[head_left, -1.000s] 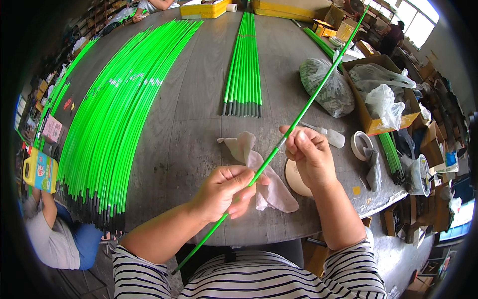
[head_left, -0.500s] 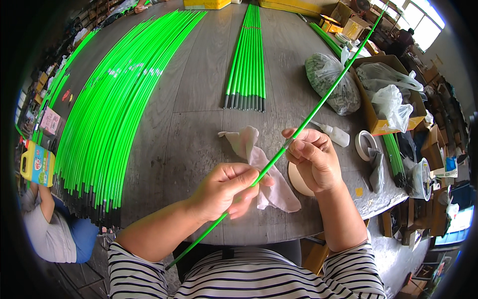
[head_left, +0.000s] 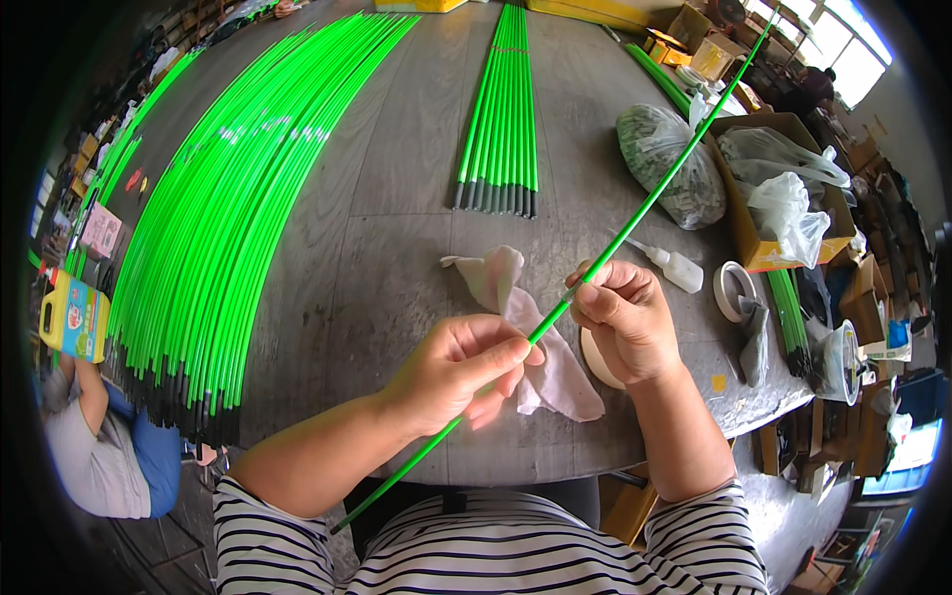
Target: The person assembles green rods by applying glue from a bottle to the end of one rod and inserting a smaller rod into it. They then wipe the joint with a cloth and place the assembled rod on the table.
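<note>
A long thin green rod (head_left: 645, 206) slants across my body, from near my waist at lower left up to the far right. My left hand (head_left: 454, 372) pinches it lower down between thumb and fingers. Higher up, the thumb and fingertips of my right hand (head_left: 633, 327) close on it, at a spot with a small pale mark. Beneath the rod a crumpled pinkish-white cloth (head_left: 560, 377) lies on the grey table (head_left: 397, 268). Behind my right hand, a pale round disc (head_left: 598, 357) is partly hidden.
A wide spread of green rods (head_left: 218, 218) with black ends covers the left side; a smaller bundle (head_left: 499, 119) lies ahead. On the right are a dropper bottle (head_left: 680, 271), a tape roll (head_left: 728, 289), a stuffed plastic bag (head_left: 664, 164) and a cardboard box (head_left: 759, 248). Someone holds a yellow jug (head_left: 74, 322).
My left hand has shifted slightly up and right along the rod, and its thumb lies flatter. The right hand keeps its grip with little movement. The whole view has tilted a little.
</note>
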Demonstrator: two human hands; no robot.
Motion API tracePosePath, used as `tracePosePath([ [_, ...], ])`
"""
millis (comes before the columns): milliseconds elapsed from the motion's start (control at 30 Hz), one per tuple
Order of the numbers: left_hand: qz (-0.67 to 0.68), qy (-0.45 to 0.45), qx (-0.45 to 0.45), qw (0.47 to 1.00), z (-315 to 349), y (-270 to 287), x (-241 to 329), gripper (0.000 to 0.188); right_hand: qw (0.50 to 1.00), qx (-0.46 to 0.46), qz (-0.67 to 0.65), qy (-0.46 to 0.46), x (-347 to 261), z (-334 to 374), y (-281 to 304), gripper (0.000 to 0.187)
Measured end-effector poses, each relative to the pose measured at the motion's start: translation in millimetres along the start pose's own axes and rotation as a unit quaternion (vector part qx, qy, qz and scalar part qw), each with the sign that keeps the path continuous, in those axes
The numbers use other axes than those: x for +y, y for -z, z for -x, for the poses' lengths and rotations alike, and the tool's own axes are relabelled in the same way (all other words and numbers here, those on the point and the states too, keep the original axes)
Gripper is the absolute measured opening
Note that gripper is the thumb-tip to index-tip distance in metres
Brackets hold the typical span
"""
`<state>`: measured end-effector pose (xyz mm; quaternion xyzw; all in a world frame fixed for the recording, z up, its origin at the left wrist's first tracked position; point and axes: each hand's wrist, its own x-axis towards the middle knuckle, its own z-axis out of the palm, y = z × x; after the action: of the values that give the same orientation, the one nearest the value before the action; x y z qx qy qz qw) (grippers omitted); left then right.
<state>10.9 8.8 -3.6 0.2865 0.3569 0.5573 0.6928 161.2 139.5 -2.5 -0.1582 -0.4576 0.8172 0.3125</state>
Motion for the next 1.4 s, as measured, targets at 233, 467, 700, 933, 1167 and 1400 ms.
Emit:
tracePosePath([
  [233, -0.137, -0.084, 0.081, 0.984, 1, -2, -8, 0.014, 0.999, 0.006, 0.049, 0.004, 10, -1, -4, 0.004],
  [467, 0.023, 0.023, 0.011, 0.999, 0, 2, 5, 0.022, 0.999, -0.013, 0.028, -0.027, 11, -1, 1, 0.005],
  [700, 0.095, 0.114, -0.07, 0.986, -1, 3, 11, 0.033, 0.999, -0.043, 0.001, 0.001, 8, 1, -8, 0.011],
  [933, 0.141, 0.175, -0.126, 0.966, 1, 10, 7, 0.039, 0.994, -0.097, 0.039, 0.019, 7, 0, -10, 0.014],
  [1167, -0.43, -0.168, 0.118, 0.879, 0, -4, -11, 0.036, 0.987, -0.012, 0.162, -0.006, 20, 3, -20, 0.012],
  [1400, 0.079, 0.153, -0.126, 0.977, 1, 5, 9, 0.045, 0.995, -0.069, 0.068, 0.015, 11, 4, -20, 0.01],
])
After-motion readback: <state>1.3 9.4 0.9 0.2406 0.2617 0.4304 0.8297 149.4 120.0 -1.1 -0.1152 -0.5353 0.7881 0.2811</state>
